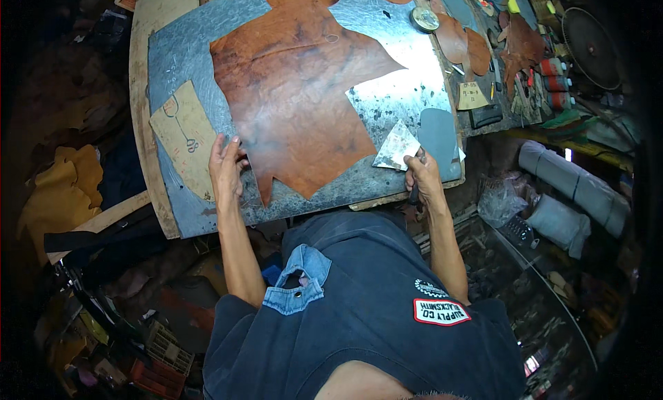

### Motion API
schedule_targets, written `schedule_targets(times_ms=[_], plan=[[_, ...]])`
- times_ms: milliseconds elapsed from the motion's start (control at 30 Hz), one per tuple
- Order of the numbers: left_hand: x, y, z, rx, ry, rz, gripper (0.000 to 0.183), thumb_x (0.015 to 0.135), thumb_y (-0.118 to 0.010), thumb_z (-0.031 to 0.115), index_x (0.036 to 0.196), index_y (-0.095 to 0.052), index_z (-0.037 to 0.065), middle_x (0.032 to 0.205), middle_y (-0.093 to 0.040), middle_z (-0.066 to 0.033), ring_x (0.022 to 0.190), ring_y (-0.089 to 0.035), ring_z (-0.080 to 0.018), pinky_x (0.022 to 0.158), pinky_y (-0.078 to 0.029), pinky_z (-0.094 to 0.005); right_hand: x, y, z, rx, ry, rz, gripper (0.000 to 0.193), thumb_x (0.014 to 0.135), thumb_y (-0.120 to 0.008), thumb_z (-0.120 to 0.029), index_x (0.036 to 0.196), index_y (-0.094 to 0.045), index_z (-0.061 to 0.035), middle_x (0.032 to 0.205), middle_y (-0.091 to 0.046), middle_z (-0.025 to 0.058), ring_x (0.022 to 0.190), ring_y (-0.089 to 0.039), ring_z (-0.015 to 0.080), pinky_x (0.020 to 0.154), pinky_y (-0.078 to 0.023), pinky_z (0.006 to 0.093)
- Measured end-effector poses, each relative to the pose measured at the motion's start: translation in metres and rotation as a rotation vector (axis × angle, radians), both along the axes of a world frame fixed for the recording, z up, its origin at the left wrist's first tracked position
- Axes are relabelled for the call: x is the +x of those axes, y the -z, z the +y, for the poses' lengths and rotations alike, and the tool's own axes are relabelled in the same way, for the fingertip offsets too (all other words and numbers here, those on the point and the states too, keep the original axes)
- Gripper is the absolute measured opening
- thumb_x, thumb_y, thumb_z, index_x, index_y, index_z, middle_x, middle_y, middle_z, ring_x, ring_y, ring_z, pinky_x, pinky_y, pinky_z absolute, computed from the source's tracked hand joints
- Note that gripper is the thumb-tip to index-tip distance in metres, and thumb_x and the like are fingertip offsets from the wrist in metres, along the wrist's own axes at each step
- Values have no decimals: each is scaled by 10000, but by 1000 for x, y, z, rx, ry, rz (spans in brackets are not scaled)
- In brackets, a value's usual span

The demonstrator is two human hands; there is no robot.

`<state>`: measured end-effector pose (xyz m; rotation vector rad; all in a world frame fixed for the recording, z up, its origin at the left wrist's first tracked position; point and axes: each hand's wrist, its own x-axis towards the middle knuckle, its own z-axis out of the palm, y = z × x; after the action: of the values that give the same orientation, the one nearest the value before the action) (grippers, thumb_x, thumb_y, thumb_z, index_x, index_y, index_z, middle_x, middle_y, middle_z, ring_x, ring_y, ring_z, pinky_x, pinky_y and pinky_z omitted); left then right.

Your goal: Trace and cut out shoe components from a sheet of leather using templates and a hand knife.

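Observation:
A large brown hide of leather (297,103) with an irregular outline lies flat on the grey metal-topped table (186,48). At its lower left edge is my left hand (226,167), fingers loosely spread, with nothing held in it. Next to that hand a tan card pattern (183,138) with pen marks lies on the tabletop. My right hand (423,176) is closed around a tool with a dark handle (414,195), its working end hidden. A pale, speckled flat piece (396,148) with pointed corners is at the fingers; whether I grip it too is unclear.
A grey rounded template (438,141) lies at the table's right side. A round tin (424,19) stands at the far right. Beyond are leather pieces (476,51), red-and-grey containers (554,75) and a round fan (592,48). Wrapped rolls (577,186) lie to the right.

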<state>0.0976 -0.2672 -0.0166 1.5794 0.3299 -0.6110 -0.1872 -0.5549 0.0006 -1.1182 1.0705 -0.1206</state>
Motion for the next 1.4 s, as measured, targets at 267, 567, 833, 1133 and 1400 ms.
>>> schedule_targets(times_ms=[267,567,833,1133,1400], plan=[[-4,6,14,-11,544,-71,299,932,-598,110,1191,-556,-33,905,-656,-29,781,-567,-67,680,-449,-210,-6,6,2,-34,21,-43,296,887,-598,-161,1116,-543,17,665,-530,10,428,-452,81,369,-389,246],[53,-28,110,296,829,-68,289,913,-600,62,1173,-577,-63,954,-617,-3,853,-542,-73,766,-445,-229,-11,5,8,-14,97,-57,146,896,-645,-149,899,-545,-43,566,-505,20,459,-467,92,423,-391,233],[18,-23,103,320,815,65,97,902,-614,73,976,-614,10,704,-511,68,624,-446,-33,570,-370,-207,30,-14,4,-139,-6,15,331,892,-649,-107,1178,-529,11,647,-523,2,510,-505,79,444,-412,217],[-24,-26,85,487,812,201,140,890,-661,112,803,-595,25,598,-572,4,562,-558,-55,508,-422,-218,103,-13,-12,-313,-314,129,528,900,-623,-105,1402,-467,-57,757,-552,-3,548,-526,64,452,-407,210],[-11,-82,30,1131,957,-477,290,841,-708,282,922,-668,6,713,-634,-203,701,-603,-412,653,-477,-465,113,5,-24,-893,-519,344,495,881,-606,-157,1362,-521,-77,962,-652,235,868,-649,327,768,-537,439]])
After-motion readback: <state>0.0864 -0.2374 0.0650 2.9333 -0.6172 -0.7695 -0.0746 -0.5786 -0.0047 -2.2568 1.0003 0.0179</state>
